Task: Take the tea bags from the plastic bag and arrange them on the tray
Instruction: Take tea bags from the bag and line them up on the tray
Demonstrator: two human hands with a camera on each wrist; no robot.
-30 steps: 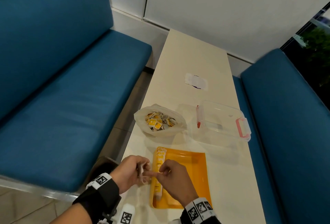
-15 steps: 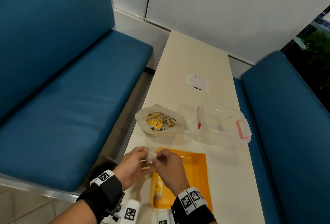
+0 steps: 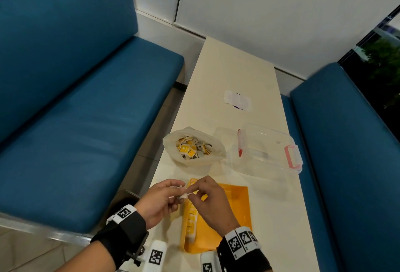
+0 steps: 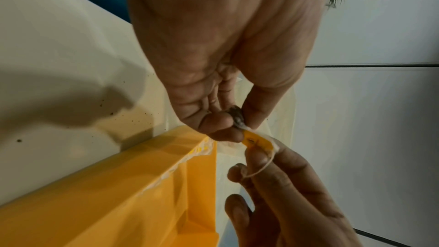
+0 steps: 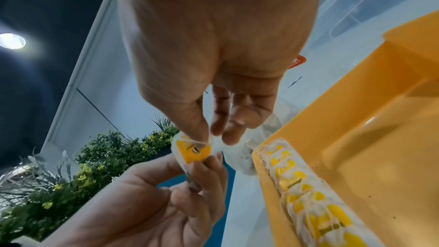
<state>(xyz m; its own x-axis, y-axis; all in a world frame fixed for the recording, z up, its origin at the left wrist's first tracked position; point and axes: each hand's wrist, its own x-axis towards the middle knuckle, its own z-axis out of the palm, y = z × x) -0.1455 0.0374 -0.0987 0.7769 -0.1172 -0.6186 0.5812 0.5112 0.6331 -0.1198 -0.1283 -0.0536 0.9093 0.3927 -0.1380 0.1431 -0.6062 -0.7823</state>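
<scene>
Two-handed pinch (image 3: 161, 201) (image 3: 211, 201) — tea bag (image 5: 193, 150) half-hidden

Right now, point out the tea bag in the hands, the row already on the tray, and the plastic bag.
tea bag (image 5: 193, 150), right wrist view, on its yellow tag.
row of tea bags (image 3: 191, 217), head view, middle of the row along the tray's left edge.
plastic bag (image 3: 213, 159), head view, on its near right wall.

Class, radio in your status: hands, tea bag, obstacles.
Left hand and right hand both pinch one tea bag above tray edge. Row of tea bags along tray's left wall. Nothing in the way.
</scene>
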